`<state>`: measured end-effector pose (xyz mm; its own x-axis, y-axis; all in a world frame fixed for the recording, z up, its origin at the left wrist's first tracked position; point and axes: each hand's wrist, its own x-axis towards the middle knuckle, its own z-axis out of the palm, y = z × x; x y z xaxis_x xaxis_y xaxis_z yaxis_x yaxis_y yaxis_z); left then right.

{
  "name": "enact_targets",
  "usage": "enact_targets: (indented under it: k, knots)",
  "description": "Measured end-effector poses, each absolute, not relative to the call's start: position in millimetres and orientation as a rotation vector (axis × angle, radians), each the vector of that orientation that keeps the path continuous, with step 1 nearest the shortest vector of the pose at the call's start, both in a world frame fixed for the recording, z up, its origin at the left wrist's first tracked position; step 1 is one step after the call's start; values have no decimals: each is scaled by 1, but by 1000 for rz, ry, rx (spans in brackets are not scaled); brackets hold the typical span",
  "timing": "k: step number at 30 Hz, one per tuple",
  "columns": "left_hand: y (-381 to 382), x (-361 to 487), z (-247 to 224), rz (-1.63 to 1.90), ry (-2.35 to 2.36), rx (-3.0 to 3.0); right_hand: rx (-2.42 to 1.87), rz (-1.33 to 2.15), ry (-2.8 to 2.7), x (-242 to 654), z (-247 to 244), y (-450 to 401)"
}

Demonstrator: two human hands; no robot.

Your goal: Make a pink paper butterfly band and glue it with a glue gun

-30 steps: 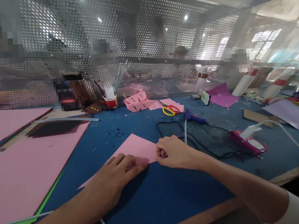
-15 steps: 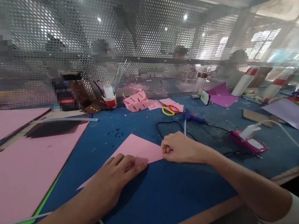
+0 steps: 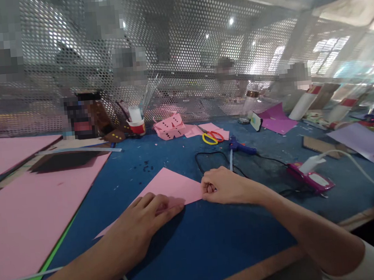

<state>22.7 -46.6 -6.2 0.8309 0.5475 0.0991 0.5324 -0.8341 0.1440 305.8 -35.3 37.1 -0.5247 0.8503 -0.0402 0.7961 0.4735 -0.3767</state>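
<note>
A pink sheet of paper (image 3: 167, 184), folded to a triangle-like shape, lies on the blue table. My left hand (image 3: 148, 218) rests on its near left part, fingers lightly bent and thumb stretched along the near edge. It presses the paper down and grips nothing. At the paper's right corner, my right hand (image 3: 224, 185) is closed, its thumb and fingertips pinching the corner. The fingertips there are partly hidden. Just behind the right hand lies a blue glue gun (image 3: 241, 146) with a glue stick beneath it.
Large pink sheets (image 3: 40, 212) cover the left side. Yellow-and-red scissors (image 3: 211, 137), a pink paper piece with dark dots (image 3: 169, 126) and a cup of brushes (image 3: 136, 126) stand behind. A magenta power strip (image 3: 311, 178) with cables lies right. A perforated metal screen (image 3: 180, 50) closes the back.
Almost nothing differs. Both hands stay in place on the pink paper, and the view has shifted very slightly.
</note>
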Motion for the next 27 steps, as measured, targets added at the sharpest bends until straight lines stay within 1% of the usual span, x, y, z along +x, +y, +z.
enact_targets:
  k: [9, 17, 27]
  knots:
    - [-46, 21, -9, 201, 866, 2908, -1470, 365, -2599, 303, 32, -35]
    - [-46, 23, -7, 221, 869, 2888, -1480, 365, -2610, 306, 34, -34]
    - [-45, 21, -9, 246, 850, 2905, -1469, 470, -2629, 319, 33, -28]
